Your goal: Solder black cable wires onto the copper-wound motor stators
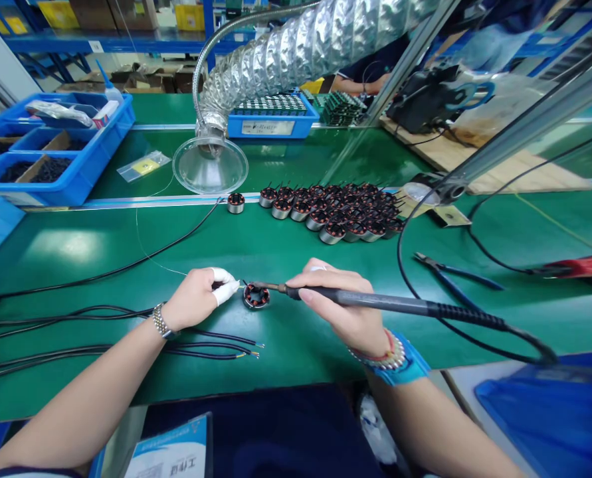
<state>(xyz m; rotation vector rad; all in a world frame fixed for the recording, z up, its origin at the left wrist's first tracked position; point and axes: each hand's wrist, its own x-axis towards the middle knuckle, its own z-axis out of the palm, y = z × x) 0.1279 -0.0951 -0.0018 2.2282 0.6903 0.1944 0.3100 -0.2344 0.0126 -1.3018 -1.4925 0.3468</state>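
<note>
A small round motor stator (256,296) with copper windings lies on the green mat in front of me. My left hand (198,297), with white finger cots on two fingertips, is pinched on a thin solder wire whose end meets the stator's left side. My right hand (343,299) grips a black soldering iron (390,304) like a pen, its tip touching the top of the stator. The iron's cable loops away to the right.
Several finished stators (340,211) are grouped further back, one stator (235,202) apart at the left. A fume hood funnel (210,164) on a foil duct hangs behind. Blue bins (84,156) stand left, pliers (452,272) right, black wires (126,332) near left.
</note>
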